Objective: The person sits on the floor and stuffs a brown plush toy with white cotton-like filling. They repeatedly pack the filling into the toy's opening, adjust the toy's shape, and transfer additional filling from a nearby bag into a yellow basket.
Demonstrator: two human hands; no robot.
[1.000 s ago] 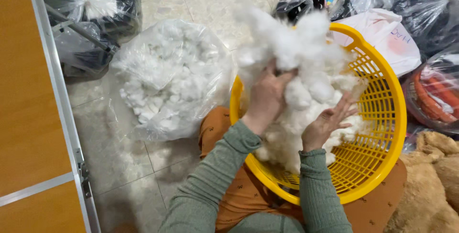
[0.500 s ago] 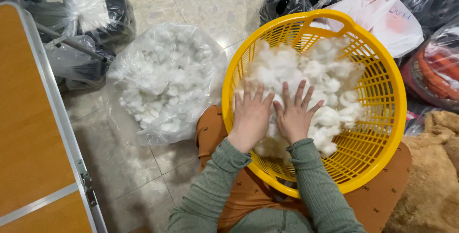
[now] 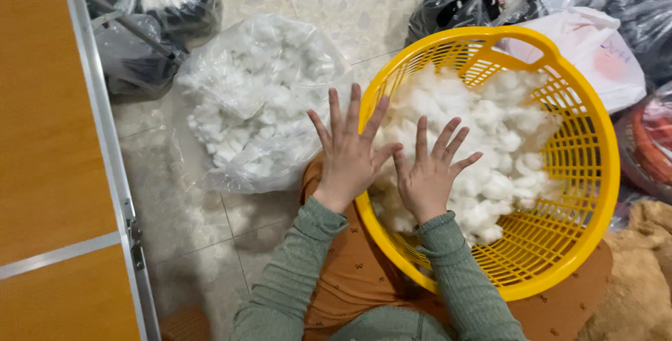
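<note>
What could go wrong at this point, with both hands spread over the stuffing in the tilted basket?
1. The yellow basket is tilted on the lap, so it may slip and spill the white stuffing.
2. The left hand sits over the near rim, so loose tufts could drop onto the floor.
3. The right hand is open, holding nothing; light fibre may cling and scatter.

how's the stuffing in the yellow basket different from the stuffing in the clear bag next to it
The basket stuffing lies loose and uncovered in an open yellow basket; the bag stuffing is wrapped in a clear plastic bag. The basket rests tilted on the person's lap; the bag lies on the tiled floor. Both hold white fluffy clumps.
</note>
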